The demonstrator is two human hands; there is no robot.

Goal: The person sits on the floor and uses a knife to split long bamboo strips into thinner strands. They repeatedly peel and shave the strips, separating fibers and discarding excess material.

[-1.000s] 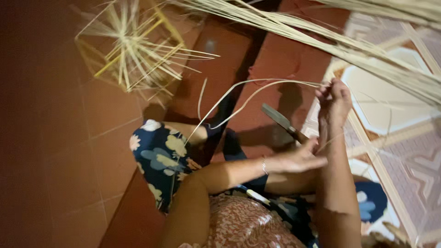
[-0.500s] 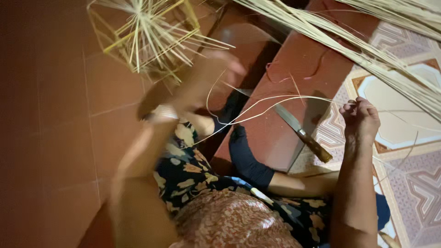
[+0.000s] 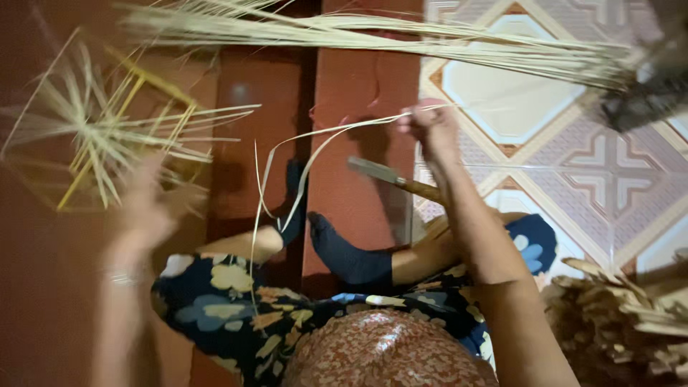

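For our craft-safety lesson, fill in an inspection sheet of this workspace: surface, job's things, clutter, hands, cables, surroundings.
Surface: red tiled floor, patterned tiles on the right.
Job's things: thin pale strips; knife lying near the legs.
Clutter: woven frame of strips; shavings pile.
Hands: right hand pinches the strips; left hand blurred, by the frame, grip unclear.
Cables: nothing seen.
Surroundings: long bundle of reeds across the top.

Dim, warm (left side motion-blurred).
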